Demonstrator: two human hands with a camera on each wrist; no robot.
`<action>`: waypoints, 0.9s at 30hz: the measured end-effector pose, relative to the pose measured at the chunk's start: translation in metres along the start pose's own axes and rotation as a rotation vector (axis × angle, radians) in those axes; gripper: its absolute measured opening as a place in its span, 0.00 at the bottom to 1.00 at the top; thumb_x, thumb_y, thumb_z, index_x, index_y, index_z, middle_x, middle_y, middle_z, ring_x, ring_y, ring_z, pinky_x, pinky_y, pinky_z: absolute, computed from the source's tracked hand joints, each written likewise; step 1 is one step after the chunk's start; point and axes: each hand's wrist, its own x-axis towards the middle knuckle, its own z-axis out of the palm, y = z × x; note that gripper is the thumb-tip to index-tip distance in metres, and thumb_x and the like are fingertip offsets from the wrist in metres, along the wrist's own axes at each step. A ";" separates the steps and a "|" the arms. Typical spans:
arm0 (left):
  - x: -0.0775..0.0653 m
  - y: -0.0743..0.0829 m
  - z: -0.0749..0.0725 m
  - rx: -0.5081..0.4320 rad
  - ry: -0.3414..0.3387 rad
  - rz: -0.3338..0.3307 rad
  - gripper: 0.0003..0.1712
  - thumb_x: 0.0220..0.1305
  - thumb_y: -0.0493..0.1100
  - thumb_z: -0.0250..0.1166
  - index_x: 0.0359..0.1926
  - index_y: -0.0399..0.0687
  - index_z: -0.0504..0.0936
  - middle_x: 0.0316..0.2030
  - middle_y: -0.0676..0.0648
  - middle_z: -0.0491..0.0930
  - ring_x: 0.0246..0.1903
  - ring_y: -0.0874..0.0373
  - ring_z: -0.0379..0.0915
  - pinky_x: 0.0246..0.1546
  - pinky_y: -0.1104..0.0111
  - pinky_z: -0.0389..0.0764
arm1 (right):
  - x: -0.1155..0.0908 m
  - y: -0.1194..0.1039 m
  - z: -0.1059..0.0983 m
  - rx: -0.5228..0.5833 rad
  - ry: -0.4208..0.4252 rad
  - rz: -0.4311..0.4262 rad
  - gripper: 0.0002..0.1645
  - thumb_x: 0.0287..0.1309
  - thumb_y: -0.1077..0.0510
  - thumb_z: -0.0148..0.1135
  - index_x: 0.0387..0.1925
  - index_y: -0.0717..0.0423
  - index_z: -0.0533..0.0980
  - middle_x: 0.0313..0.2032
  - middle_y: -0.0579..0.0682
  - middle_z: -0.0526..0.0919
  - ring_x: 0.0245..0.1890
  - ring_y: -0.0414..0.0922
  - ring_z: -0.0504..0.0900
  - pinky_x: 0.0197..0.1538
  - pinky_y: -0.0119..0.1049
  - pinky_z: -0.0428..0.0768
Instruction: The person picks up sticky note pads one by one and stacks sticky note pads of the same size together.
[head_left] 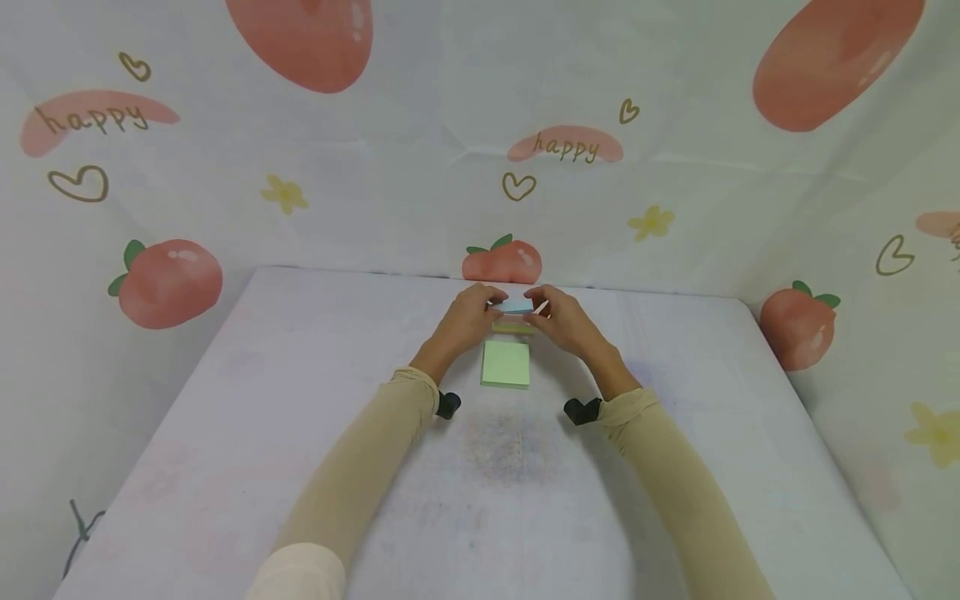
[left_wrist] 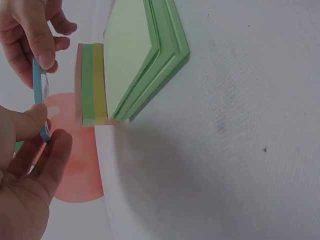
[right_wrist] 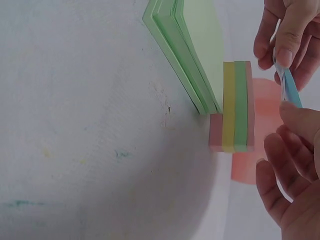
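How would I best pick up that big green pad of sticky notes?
Probably by its two side edges, coming down from above: the green pad lies flat on the table, so fingers can pinch the whole stack's sides. Both neighbouring sides look free.

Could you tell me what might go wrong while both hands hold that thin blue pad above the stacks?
The left hand and right hand pinch the thin blue sticky-note pad only at its edges, so it could bend or slip. It hovers over the multicoloured note stack, which a drop might knock. That stack touches the green sticky-note pad, so a nudge could shift both.
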 end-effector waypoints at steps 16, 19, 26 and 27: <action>0.001 -0.008 0.007 -0.062 0.041 0.010 0.17 0.70 0.34 0.64 0.58 0.47 0.82 0.53 0.46 0.85 0.51 0.53 0.78 0.58 0.60 0.80 | 0.004 0.007 0.004 -0.124 -0.013 0.035 0.19 0.65 0.57 0.68 0.54 0.60 0.82 0.45 0.58 0.81 0.40 0.52 0.80 0.47 0.43 0.80; 0.001 -0.009 0.008 -0.067 0.037 0.000 0.17 0.70 0.36 0.64 0.58 0.48 0.82 0.54 0.47 0.85 0.52 0.53 0.79 0.59 0.60 0.80 | 0.005 0.008 0.004 -0.140 -0.026 0.049 0.19 0.65 0.56 0.68 0.54 0.60 0.82 0.44 0.58 0.81 0.40 0.52 0.79 0.48 0.44 0.79; 0.001 -0.011 0.009 -0.108 0.034 -0.006 0.17 0.69 0.36 0.66 0.58 0.47 0.82 0.54 0.47 0.85 0.53 0.53 0.80 0.60 0.60 0.80 | 0.006 0.011 0.005 -0.159 -0.059 0.069 0.18 0.67 0.55 0.67 0.54 0.59 0.82 0.43 0.58 0.81 0.39 0.50 0.78 0.46 0.43 0.77; 0.000 -0.012 0.010 -0.110 0.031 -0.007 0.17 0.69 0.36 0.66 0.58 0.47 0.82 0.54 0.47 0.85 0.53 0.53 0.80 0.60 0.61 0.80 | 0.006 0.011 0.005 -0.160 -0.063 0.070 0.18 0.67 0.54 0.67 0.54 0.59 0.82 0.43 0.58 0.81 0.39 0.51 0.78 0.46 0.43 0.77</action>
